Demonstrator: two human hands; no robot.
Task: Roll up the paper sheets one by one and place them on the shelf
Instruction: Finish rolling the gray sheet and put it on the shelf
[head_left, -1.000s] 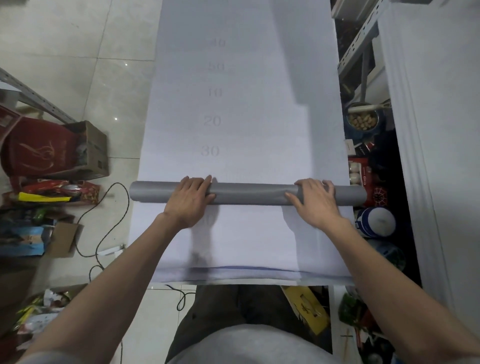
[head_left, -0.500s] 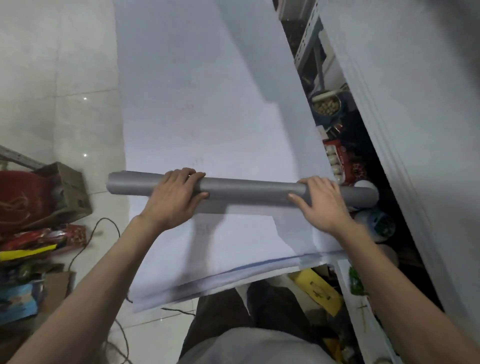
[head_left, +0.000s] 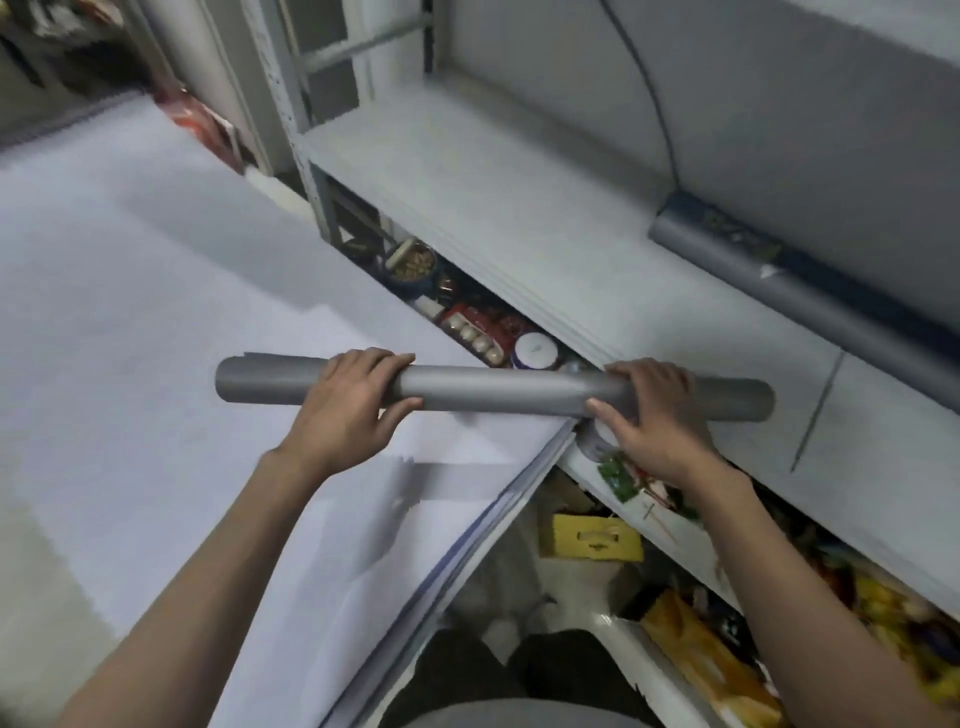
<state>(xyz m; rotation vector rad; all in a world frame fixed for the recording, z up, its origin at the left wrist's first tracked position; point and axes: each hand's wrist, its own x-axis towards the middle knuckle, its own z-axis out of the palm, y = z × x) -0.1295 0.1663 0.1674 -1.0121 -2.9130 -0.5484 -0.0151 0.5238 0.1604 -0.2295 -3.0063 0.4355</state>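
Note:
A grey rolled paper sheet (head_left: 498, 389) hangs level in the air between both hands. My left hand (head_left: 353, 410) grips it left of its middle, fingers curled over the top. My right hand (head_left: 654, 415) grips it near its right end. Below and to the left lies the stack of flat white paper sheets (head_left: 171, 374) on the floor. The roll's right end reaches over the front of the pale shelf (head_left: 519, 208), which runs along the right side. Another grey roll (head_left: 795, 291) lies at the back of that shelf.
Under the shelf board sit a bowl of nuts (head_left: 413, 262), a red egg box (head_left: 475, 330) and a white round tin (head_left: 535, 351). A yellow box (head_left: 589, 535) and colourful packets (head_left: 727, 649) lie on the floor at lower right. Grey shelf posts (head_left: 306, 150) stand behind.
Both hands have lifted the finished roll off the flat sheets and swung it right toward the shelf. The view has turned right, so the shelf board now fills the upper right.

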